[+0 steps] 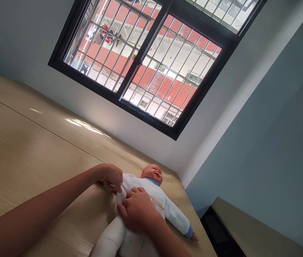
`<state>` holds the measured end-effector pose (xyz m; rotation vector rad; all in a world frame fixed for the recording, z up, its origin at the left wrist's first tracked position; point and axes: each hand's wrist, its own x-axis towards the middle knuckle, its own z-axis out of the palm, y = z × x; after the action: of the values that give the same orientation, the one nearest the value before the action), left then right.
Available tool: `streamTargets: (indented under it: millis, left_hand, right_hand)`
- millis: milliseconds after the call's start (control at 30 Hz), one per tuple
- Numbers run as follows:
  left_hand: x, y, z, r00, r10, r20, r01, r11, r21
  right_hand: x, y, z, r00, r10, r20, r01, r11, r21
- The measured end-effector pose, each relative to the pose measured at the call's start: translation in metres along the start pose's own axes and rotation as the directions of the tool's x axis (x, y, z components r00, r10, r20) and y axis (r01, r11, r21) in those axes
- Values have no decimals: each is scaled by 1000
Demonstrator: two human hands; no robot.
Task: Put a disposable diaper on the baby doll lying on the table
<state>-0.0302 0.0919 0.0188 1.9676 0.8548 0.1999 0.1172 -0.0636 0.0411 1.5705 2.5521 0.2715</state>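
Note:
A baby doll (153,174) lies on its back on the wooden tabletop (46,157), its head towards the wall. It wears a white shirt (142,184) with a blue collar, a blue cuff and a coloured print on the chest; its legs are white. At the doll's side, my left hand (113,179) is closed on the shirt's fabric near the sleeve. Over the belly, my right hand (137,208) has its fingers bent and gathers the shirt's side edge. Cloth stretches between both hands. The doll's other arm reaches out to the right, while its lower legs run out of view.
A black-framed window (119,94) with bars sits in the wall beyond the table. To the right, below the table's edge, stands a lower piece of furniture with a wooden top (247,225) and a dark side. A seam runs across the tabletop.

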Motion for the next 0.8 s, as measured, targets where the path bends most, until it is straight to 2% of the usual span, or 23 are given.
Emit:
streamTargets:
  millis: [100,200,367,533,633,800]
  left_hand:
    - [2,7,8,990,-19,142,45,983,-178]
    - [7,16,24,984,15,178,40,952,-303]
    - [8,25,39,983,43,181,31,921,-389]
    - [6,28,40,989,26,146,36,915,-402]
    - [7,33,46,991,67,117,-9,899,-438]
    - [6,45,58,990,105,92,-48,877,-478]
  right_hand:
    - [-8,2,3,995,67,-68,-59,991,120]
    - [-17,5,7,989,128,-73,-109,968,226]
    - [-37,6,3,983,175,-62,-142,923,357]
    - [-62,17,-24,981,177,-74,-122,876,466]
    - [-70,32,-35,968,221,-118,-117,814,569]
    - [-67,55,-21,935,287,-206,-96,767,634]
